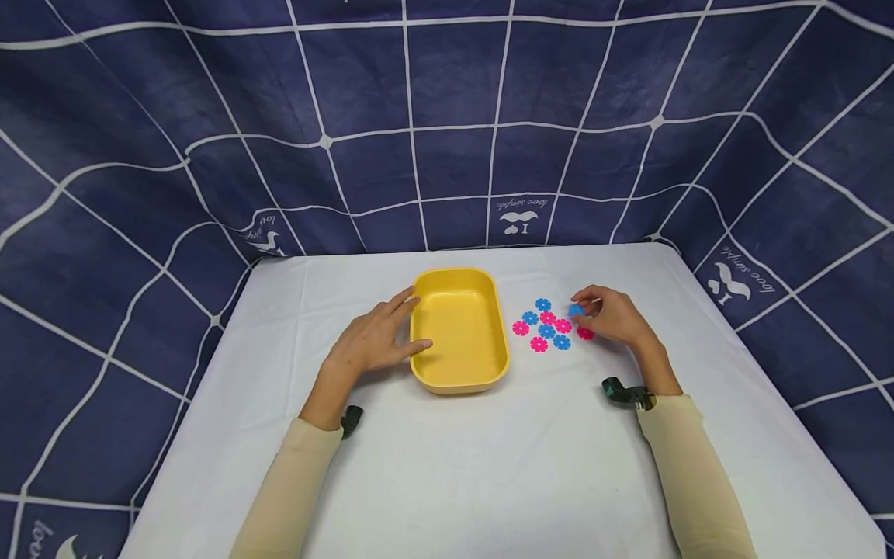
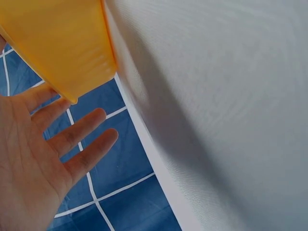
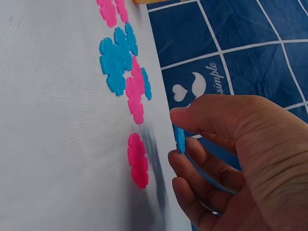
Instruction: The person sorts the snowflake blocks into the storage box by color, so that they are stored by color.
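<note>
A yellow plastic tray (image 1: 461, 341) with nothing in it sits mid-table. My left hand (image 1: 377, 338) is at its left side, thumb over the rim and the other fingers spread along the edge; the left wrist view shows those fingers (image 2: 91, 154) extended. To the tray's right, my right hand (image 1: 616, 314) pinches a blue snowflake disc (image 3: 179, 139) between thumb and fingers, held just above the table. Beneath that hand lies a pink disc (image 1: 585, 334). Several more blue discs (image 1: 562, 342) and pink discs (image 1: 539, 344) lie flat in a loose cluster between tray and hand.
A white cloth (image 1: 489, 466) covers the table. Dark blue curtains (image 1: 454, 163) with white grid lines hang behind the table and along both sides. Each wrist carries a small dark camera, the right one (image 1: 625, 393) being plainer to see.
</note>
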`<state>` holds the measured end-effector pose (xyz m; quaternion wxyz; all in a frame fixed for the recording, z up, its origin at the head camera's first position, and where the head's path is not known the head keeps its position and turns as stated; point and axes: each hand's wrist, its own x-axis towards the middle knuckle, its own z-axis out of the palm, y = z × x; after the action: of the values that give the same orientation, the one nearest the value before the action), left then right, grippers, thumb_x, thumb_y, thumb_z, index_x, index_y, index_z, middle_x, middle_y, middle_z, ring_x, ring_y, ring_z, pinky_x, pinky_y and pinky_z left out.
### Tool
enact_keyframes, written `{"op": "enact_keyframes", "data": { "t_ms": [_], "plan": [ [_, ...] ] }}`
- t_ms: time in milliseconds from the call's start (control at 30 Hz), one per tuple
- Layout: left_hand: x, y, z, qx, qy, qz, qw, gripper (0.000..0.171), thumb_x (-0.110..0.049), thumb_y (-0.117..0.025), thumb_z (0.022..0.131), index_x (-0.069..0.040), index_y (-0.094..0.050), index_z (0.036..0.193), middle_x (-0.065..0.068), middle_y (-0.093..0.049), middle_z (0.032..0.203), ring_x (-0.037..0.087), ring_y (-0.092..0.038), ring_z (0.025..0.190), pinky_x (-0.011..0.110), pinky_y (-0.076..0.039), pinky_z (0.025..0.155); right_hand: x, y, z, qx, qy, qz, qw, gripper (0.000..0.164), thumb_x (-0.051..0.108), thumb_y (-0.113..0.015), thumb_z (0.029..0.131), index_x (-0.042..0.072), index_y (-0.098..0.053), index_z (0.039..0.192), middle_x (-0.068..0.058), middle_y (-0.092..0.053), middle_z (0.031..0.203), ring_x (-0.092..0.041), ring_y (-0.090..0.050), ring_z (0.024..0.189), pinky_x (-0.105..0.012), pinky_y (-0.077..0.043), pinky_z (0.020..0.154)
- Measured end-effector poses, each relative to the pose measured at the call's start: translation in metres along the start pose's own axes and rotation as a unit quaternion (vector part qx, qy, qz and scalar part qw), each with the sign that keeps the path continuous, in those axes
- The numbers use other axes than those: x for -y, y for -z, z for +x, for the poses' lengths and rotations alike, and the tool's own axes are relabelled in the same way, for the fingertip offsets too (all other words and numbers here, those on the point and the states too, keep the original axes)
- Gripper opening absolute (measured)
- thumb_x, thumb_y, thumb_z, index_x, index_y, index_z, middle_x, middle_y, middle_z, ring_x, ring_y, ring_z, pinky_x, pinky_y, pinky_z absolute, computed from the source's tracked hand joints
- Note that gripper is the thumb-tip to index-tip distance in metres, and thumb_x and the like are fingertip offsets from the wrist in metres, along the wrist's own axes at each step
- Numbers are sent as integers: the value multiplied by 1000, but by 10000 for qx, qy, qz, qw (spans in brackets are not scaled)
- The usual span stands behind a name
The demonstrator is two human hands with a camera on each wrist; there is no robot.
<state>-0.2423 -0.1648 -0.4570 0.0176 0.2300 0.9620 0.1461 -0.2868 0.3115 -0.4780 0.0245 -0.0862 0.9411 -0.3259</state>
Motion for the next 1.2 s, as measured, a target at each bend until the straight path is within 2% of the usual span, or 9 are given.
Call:
{"op": "enact_keyframes", "data": {
  "t_ms": [400, 633, 833, 1067, 1200],
  "plan": [
    [2, -2, -1, -7, -7, -45, 10000, 103, -85, -52, 95, -16, -36, 170, -2, -21, 180, 40, -50, 148, 59, -53, 109, 16, 4, -2, -321, 238, 145, 9991, 39, 14, -86, 90, 1, -72, 125, -20, -74, 121, -36, -70, 105, -53, -59, 96],
    [3, -2, -1, -34, -5, -14, 10000, 103, -86, -50, 94, -17, -36, 169, -3, -22, 180, 38, -52, 146, 58, -54, 107, 21, 5, -4, -539, 437, 275, 9972, 36, 12, -83, 93, 2, -69, 124, -20, -72, 120, -37, -67, 107, -59, -56, 102],
    [3, -1, 0, 7, 5, -31, 10000, 103, -86, -49, 95, -17, -35, 170, -1, -22, 180, 40, -49, 149, 60, -52, 110, 27, 5, -5, -748, 727, 462, 9935, 36, 11, -84, 93, 1, -68, 124, -19, -72, 119, -36, -67, 106, -59, -56, 101],
    [1, 0, 0, 66, 39, -2, 10000, 104, -86, -50, 94, -17, -35, 170, -2, -20, 180, 37, -49, 149, 58, -52, 110, 32, 6, -7, -809, 783, 558, 9921, 36, 14, -84, 94, 2, -68, 124, -17, -72, 120, -34, -67, 107, -58, -56, 102],
    [1, -1, 0, 60, 68, -13, 10000, 105, -87, -50, 94, -17, -34, 170, -3, -20, 180, 38, -49, 149, 59, -52, 110, 35, 6, -6, -825, 819, 558, 9916, 37, 16, -84, 94, 3, -69, 125, -16, -72, 120, -33, -67, 107, -50, -57, 101]
  ]
}}
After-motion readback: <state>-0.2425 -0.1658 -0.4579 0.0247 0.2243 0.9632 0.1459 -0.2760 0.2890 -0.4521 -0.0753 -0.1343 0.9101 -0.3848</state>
